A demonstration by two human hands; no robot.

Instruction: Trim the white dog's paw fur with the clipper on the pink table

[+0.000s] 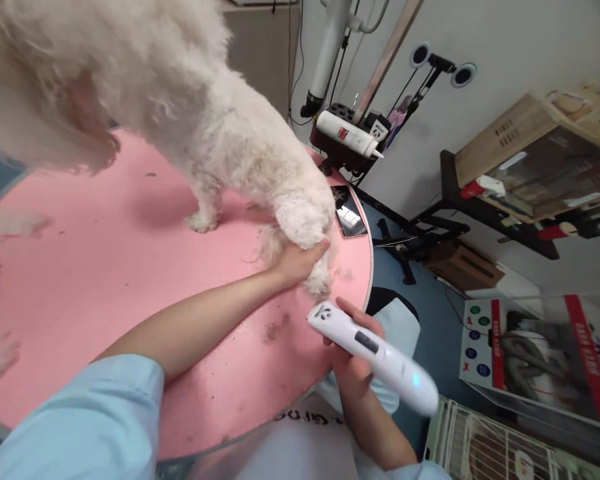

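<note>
A white, fluffy dog stands on a round pink table. Wrapped round one of its legs, just above the paw, is my left hand; part of its fingers is hidden behind the leg. My right hand grips white hair clippers with a lit blue light near the rear end. The clipper head lies close to the paw, and I cannot tell whether they touch.
Tufts of cut fur lie about the tabletop. A phone rests near the table's edge. Beyond it, a white squeeze bottle lies on a black holder on a stand. A wooden cabinet and a wire cage are at the right.
</note>
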